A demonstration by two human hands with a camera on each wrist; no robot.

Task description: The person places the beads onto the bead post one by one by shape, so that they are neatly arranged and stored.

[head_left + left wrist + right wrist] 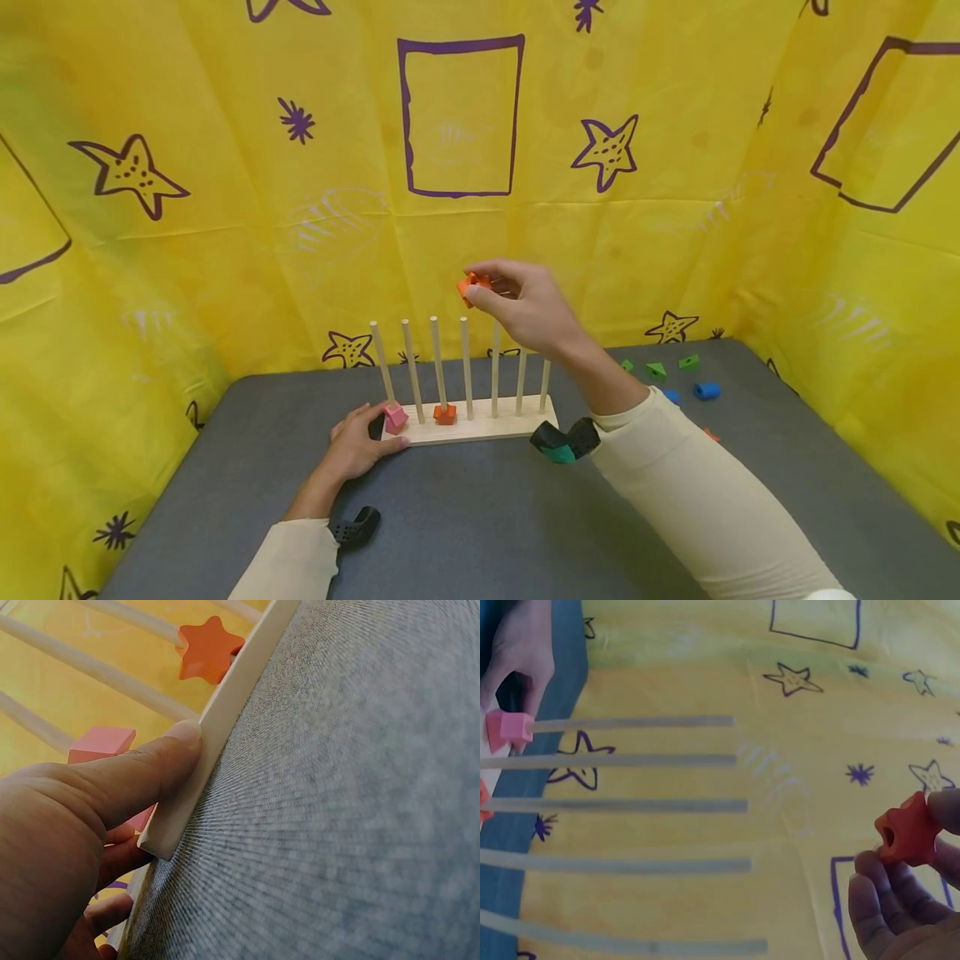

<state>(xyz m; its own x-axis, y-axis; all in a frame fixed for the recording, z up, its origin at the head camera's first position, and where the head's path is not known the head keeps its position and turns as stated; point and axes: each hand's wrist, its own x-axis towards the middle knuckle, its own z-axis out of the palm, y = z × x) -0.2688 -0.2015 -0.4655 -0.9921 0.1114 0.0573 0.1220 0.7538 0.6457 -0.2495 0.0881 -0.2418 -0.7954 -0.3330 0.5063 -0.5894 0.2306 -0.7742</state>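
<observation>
A wooden peg stand (480,430) with a row of upright pegs is on the table. My left hand (354,442) grips the stand's left end, its thumb (161,761) on the front edge and the other fingers round the back. A pink block (395,417) sits low on the leftmost peg. On the third peg from the left, an orange star bead (445,414) rests at the base. My right hand (534,307) pinches a second orange star bead (913,831) between thumb and fingertips. It is held above the peg tops, near the fourth peg, and a hole shows in its side.
Several green blocks (689,362) lie at the back right of the grey table (465,517). Blue cylinders (707,391) lie nearer, and a bit of orange (711,434) shows past the right sleeve. A yellow patterned cloth (345,167) hangs behind and at both sides.
</observation>
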